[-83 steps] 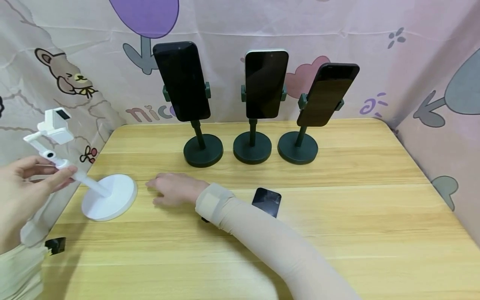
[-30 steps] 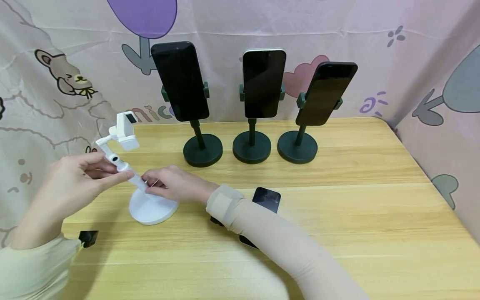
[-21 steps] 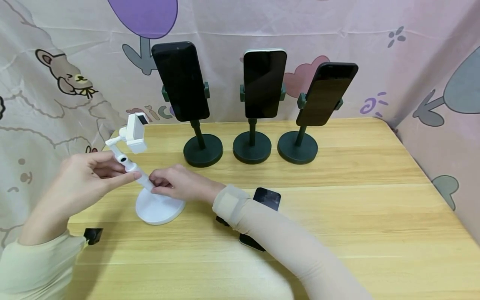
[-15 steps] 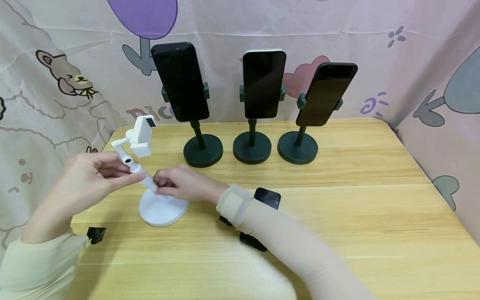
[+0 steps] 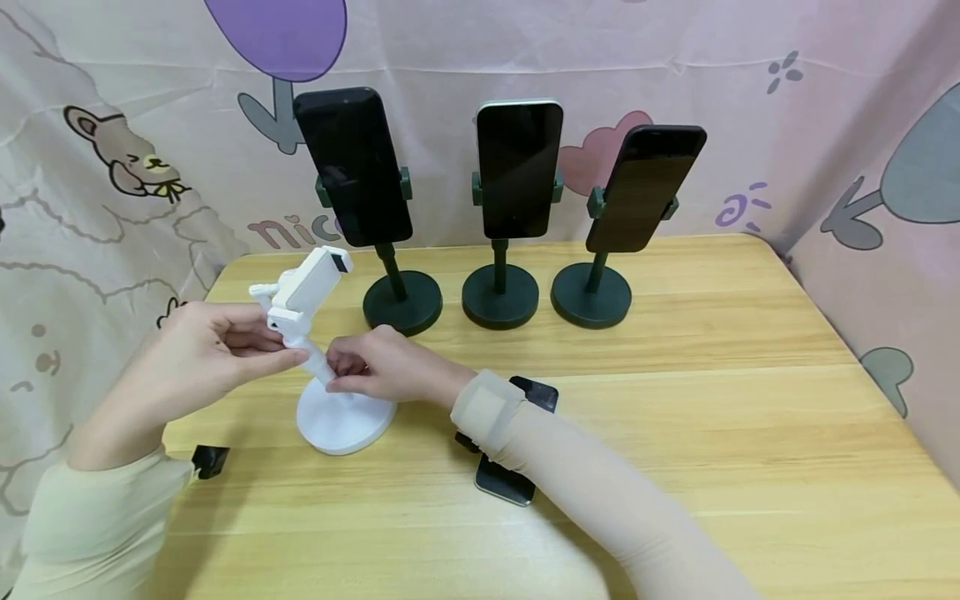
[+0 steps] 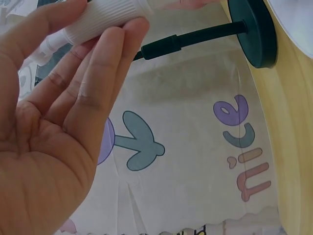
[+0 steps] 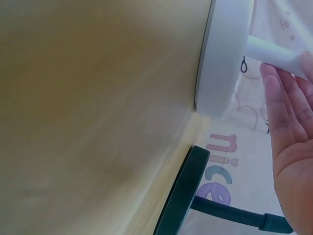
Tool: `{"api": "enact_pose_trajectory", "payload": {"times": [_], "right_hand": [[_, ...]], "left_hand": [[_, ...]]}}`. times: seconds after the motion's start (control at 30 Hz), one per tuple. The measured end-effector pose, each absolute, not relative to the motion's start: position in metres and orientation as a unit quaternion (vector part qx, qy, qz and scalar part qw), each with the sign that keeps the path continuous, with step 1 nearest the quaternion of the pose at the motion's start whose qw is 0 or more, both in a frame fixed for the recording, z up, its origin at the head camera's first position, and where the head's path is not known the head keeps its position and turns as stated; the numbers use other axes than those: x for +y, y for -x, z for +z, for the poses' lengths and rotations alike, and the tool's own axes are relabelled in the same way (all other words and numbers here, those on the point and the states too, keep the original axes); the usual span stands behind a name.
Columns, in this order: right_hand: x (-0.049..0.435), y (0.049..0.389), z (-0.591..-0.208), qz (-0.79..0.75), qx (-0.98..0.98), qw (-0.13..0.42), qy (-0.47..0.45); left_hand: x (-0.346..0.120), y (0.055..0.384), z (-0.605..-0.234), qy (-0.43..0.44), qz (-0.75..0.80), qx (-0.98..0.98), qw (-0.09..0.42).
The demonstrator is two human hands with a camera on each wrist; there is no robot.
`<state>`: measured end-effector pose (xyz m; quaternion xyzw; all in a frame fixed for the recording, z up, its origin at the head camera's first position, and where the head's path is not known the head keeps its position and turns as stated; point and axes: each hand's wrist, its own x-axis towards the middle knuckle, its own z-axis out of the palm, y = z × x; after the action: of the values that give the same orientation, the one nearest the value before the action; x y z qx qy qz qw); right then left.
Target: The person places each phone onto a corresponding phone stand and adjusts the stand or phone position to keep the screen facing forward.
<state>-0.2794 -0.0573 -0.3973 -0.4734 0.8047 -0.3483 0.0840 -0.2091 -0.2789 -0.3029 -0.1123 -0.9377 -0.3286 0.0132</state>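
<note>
A white phone stand (image 5: 341, 429) stands on the table's left part, its pole leaning and its phone clamp (image 5: 307, 287) holding no phone. My left hand (image 5: 210, 358) pinches the ribbed collar (image 6: 103, 20) of the pole between thumb and fingers. Lower down, the thumb and fingers of my right hand (image 5: 393, 364) grip the pole (image 7: 271, 53) just above the round base (image 7: 222, 58). In the right wrist view that base sits flat on the tabletop, a small dark loop beside the pole.
Three dark green stands stand in a row at the back, bearing a left phone (image 5: 352, 171), a middle phone (image 5: 519, 171) and a right phone (image 5: 647, 187). Another phone (image 5: 504, 483) and a further phone (image 5: 546, 395) lie by my right forearm, partly hidden. A patterned cloth (image 5: 450, 50) hangs behind.
The white stand has moved right from the table's left edge, and its clamp has turned. My right hand has come to grip the lower pole; my left hand has kept its hold throughout.
</note>
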Motion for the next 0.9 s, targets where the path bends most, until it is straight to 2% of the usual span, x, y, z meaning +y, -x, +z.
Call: {"api": "enact_pose_trajectory", "payload": {"times": [0.33,0.9], "right_hand": [[-0.044,0.281,-0.394,-0.363,0.805,0.083,0.462],[-0.021,0.282,-0.39,-0.374,0.826,0.087,0.414]], "left_hand": [[-0.271,0.22,-0.307,0.145,-0.348,-0.926,-0.001],[-0.252,0.239,-0.317,0.205,-0.382,-0.901,0.021]]}}
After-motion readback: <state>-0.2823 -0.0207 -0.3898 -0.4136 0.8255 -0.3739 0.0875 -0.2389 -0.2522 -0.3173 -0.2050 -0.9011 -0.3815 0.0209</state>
